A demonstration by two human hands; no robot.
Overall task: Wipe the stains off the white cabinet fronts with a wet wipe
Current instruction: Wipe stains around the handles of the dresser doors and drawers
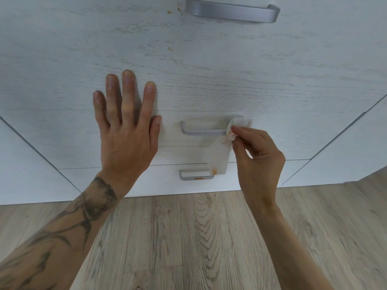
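Note:
A white wood-grain drawer front fills the upper view. My left hand lies flat against it with straight fingers, left of the middle grey handle. My right hand pinches a white wet wipe at the right end of that handle. The wipe hangs down and carries orange smears. Small brown stains sit higher on the front, and more stains lie left of the top handle. The bottom handle has an orange mark.
Neighbouring white cabinet fronts flank the drawers on both sides. A light wood-pattern floor runs below the cabinet base.

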